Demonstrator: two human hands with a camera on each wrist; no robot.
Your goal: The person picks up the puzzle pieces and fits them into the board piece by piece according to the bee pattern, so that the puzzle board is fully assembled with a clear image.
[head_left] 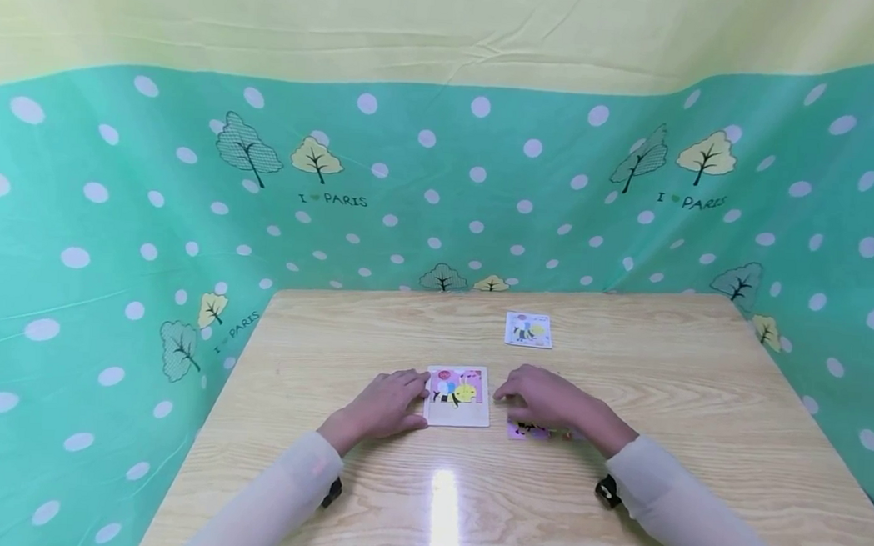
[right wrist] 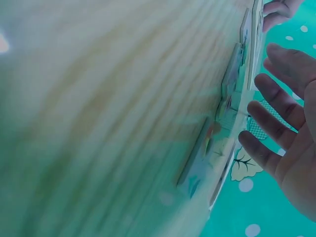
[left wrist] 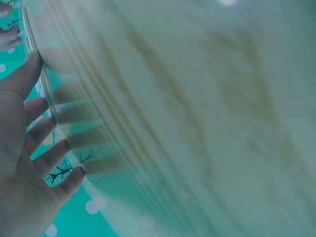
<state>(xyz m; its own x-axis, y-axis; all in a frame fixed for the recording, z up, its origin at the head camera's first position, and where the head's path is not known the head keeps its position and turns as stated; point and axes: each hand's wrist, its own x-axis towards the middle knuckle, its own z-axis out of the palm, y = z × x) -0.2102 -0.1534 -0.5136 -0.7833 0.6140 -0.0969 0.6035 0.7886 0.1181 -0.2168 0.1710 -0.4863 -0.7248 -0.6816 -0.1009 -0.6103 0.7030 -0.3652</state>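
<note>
A square puzzle board (head_left: pixel 458 415) with a bee picture lies flat on the table. Puzzle pieces cover its upper part, while its lower strip shows pale bare board. My left hand (head_left: pixel 393 402) rests at the board's left edge, its fingertips touching the rim. In the left wrist view, the fingers (left wrist: pixel 44 160) are spread and relaxed. Just right of the board, my right hand (head_left: pixel 545 396) hovers over loose puzzle pieces (head_left: pixel 519 432), partly hiding them. Its fingers (right wrist: pixel 269 121) are slightly bent with nothing between them in the right wrist view, where several flat pieces (right wrist: pixel 194 153) lie on the table.
A small bee picture card (head_left: pixel 529 330) lies behind the right hand. The wooden table (head_left: pixel 328 333) reflects a bright streak of light at the front. A green dotted curtain (head_left: pixel 426 197) hangs along the back and both sides.
</note>
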